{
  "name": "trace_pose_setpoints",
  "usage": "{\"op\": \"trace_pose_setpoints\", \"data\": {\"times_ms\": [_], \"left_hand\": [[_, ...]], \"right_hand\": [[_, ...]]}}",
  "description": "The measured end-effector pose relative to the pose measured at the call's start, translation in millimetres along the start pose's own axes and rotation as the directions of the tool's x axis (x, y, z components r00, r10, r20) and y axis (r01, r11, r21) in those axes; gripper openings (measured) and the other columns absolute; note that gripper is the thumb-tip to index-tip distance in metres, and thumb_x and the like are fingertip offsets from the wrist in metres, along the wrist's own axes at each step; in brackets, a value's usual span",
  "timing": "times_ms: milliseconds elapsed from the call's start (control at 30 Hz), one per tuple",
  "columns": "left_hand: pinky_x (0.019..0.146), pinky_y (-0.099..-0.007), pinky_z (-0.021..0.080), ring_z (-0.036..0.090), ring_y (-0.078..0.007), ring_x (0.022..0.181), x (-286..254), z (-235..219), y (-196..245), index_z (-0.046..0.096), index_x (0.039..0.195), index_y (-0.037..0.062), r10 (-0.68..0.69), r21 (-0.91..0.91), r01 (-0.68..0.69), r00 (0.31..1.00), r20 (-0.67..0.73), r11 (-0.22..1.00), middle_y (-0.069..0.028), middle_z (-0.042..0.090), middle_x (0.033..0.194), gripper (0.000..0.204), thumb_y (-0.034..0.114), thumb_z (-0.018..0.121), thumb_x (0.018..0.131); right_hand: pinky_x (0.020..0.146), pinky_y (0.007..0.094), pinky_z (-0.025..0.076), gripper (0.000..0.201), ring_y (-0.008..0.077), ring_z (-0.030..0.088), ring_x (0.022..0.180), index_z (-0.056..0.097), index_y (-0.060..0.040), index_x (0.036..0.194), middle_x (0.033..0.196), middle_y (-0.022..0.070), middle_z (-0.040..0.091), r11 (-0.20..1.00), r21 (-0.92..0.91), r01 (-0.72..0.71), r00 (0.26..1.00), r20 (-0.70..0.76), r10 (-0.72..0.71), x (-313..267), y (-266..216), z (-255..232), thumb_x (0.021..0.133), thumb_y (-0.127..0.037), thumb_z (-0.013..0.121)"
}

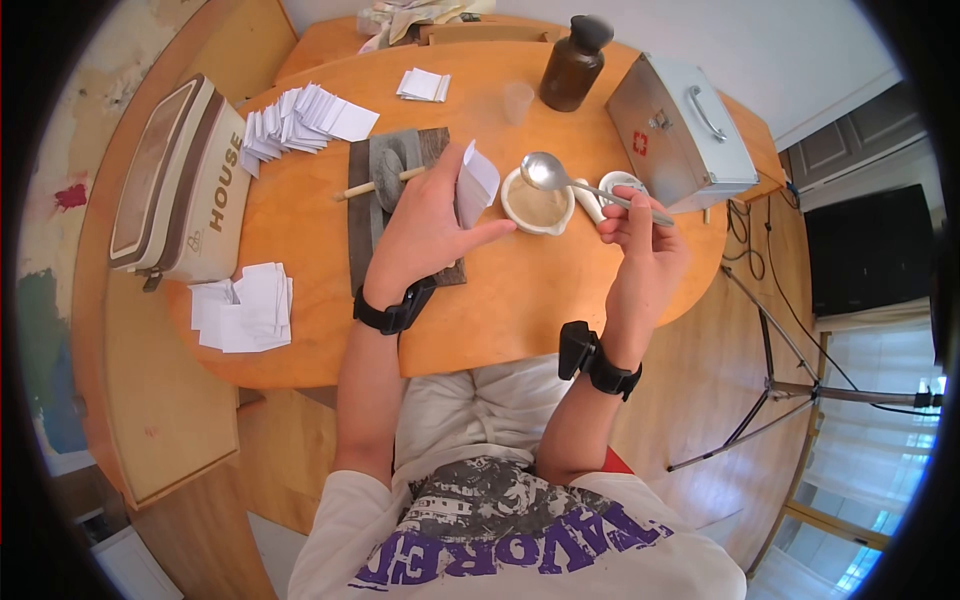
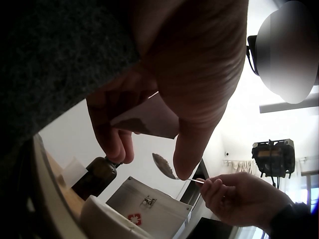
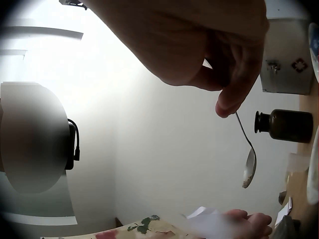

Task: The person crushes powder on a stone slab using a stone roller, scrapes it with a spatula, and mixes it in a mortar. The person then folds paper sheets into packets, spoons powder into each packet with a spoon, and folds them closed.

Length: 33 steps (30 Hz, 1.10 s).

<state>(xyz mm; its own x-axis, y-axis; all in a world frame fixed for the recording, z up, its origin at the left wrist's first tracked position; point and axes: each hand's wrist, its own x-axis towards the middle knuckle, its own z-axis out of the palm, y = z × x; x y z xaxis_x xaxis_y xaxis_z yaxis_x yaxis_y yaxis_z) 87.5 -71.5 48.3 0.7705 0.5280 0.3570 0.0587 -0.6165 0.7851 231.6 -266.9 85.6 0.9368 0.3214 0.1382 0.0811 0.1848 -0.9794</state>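
My left hand (image 1: 425, 225) holds a small folded white paper packet (image 1: 478, 185), its thumb stretched out toward the mortar. The right hand (image 1: 645, 265) pinches the handle of a metal spoon (image 1: 543, 171), whose bowl hangs over the rim of a white mortar (image 1: 561, 226) with beige powder inside. Some powder lies in the spoon bowl (image 2: 162, 164) in the left wrist view. The right wrist view shows the spoon (image 3: 250, 167) below the right fingers, apart from the paper (image 3: 207, 221). A white pestle (image 1: 589, 203) lies right of the mortar.
Behind the mortar stand a brown bottle (image 1: 573, 75) and a clear cup (image 1: 517, 102). A metal case (image 1: 680, 135) is at the right, a HOUSE box (image 1: 205, 195) at the left. White papers (image 1: 300, 125) lie at the back left, more (image 1: 250, 308) at the front left. A stone roller (image 1: 388, 178) sits beyond the left hand.
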Motion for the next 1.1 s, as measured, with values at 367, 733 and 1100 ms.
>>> {"op": "trace_pose_setpoints", "data": {"times_ms": [367, 733, 1100], "left_hand": [[0.091, -0.0535, 0.061, 0.075, -0.0515, 0.113, 1, -3, 9, 0.052, 0.149, 0.0014, -0.022, -0.090, 0.022, 1.000, 0.005, 0.996, -0.0269, 0.077, 0.121, 0.089, 0.031, 0.101, 0.082], [0.088, -0.0508, 0.061, 0.076, -0.0514, 0.107, 0, -6, 5, 0.048, 0.148, -0.0095, -0.025, -0.093, 0.023, 1.000, -0.010, 0.995, -0.0306, 0.077, 0.114, 0.098, 0.038, 0.103, 0.082], [0.089, -0.0536, 0.062, 0.076, -0.0532, 0.110, 0, -2, 1, 0.047, 0.156, -0.0073, -0.016, -0.064, 0.014, 0.999, -0.037, 0.998, -0.0343, 0.076, 0.115, 0.104, 0.038, 0.104, 0.081]], "right_hand": [[0.073, 0.0282, 0.063, 0.021, 0.0152, 0.079, 0.076, 0.082, 0.0070, 0.116, 0.090, 0.0111, 0.082, 0.969, -0.098, 0.228, 0.971, 0.090, -0.220, -47, -43, 49, 0.114, -0.010, 0.070], [0.069, 0.0282, 0.063, 0.015, 0.0170, 0.082, 0.077, 0.083, 0.0049, 0.120, 0.096, 0.0116, 0.084, 0.609, -0.359, 0.707, 0.706, 0.307, -0.639, -63, -32, 54, 0.107, 0.004, 0.073], [0.075, 0.0284, 0.064, 0.019, 0.0152, 0.080, 0.079, 0.082, 0.0064, 0.119, 0.094, 0.0117, 0.084, 0.916, -0.166, 0.364, 0.930, 0.014, -0.367, -38, -20, 22, 0.113, -0.006, 0.069]]}}
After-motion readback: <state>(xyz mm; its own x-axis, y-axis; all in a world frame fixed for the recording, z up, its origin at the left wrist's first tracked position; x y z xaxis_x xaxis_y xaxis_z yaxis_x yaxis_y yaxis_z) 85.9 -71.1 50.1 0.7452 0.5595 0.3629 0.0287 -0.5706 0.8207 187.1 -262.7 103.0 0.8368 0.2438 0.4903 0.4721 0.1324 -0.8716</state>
